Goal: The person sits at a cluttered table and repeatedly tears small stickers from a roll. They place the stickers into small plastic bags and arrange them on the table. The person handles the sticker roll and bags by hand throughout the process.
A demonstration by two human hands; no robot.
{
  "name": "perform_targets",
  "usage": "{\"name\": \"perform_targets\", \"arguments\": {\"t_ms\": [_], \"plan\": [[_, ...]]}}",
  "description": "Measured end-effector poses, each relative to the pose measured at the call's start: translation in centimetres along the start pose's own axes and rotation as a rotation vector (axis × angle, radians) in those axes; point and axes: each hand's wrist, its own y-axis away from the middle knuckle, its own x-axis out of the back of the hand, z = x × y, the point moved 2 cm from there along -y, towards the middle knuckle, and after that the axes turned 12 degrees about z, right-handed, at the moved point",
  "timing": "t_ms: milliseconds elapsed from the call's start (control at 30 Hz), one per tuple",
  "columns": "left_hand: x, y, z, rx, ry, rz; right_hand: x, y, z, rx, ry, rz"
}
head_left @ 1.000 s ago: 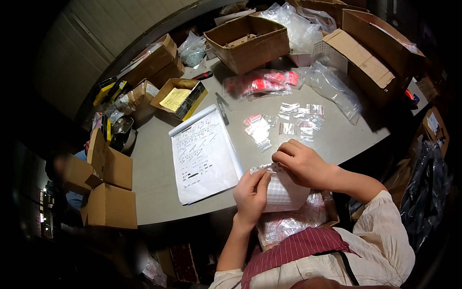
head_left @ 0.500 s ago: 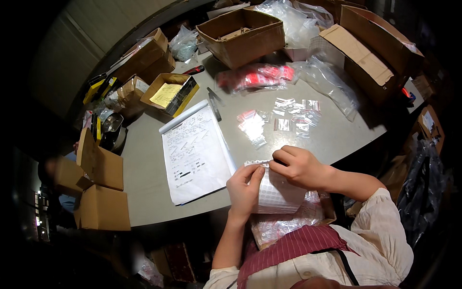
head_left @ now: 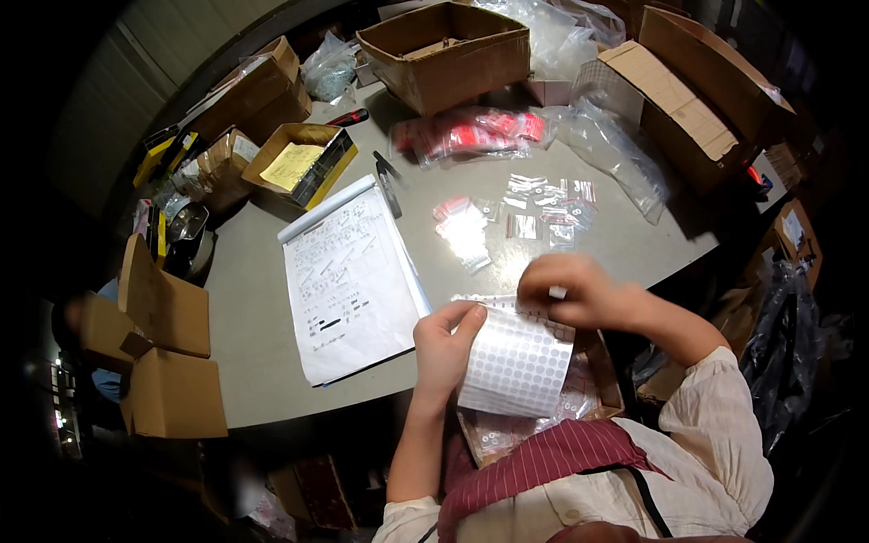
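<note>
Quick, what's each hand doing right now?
Left hand: closed on the left edge of the round-sticker sheet.
Right hand: fingers pinched at the sheet's top edge; blurred, so what it holds cannot be told.

My grey tabletop (head_left: 253, 299) sits lit in a dark room, ringed by open cardboard boxes (head_left: 444, 50) at its far edge and more boxes (head_left: 163, 362) off its left side, with a pale ribbed wall (head_left: 172, 45) behind and black shadow beyond.
</note>
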Motion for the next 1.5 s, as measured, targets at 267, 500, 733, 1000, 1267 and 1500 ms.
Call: {"name": "perform_targets", "arguments": {"t_ms": [267, 500, 733, 1000, 1267, 1500], "plan": [[0.6, 1.2, -0.6, -0.101, 0.058, 0.085, 7.6, -2.2, 8.3, -0.760, -0.200, -0.117], [1.2, 1.5, -1.1, -0.103, 0.213, 0.109, 7.9, -2.3, 8.9, -0.577, 0.225, -0.197], [1.4, 1.4, -1.1, -0.131, 0.278, 0.114, 6.6, -2.4, 7.6, -0.428, 0.589, -0.203], [2.3, 1.5, -1.5, -0.053, 0.438, 0.087, 4.0, -4.3, 3.1, -0.366, 0.388, -0.427], [2.1, 1.1, -1.5, -0.080, 0.407, 0.055, 4.5, -9.1, 7.9, -0.191, 0.395, -0.410], [2.0, 1.1, -1.4, -0.076, 0.345, 0.032, 2.6, -8.6, 8.3, -0.070, 0.530, -0.399]]}}
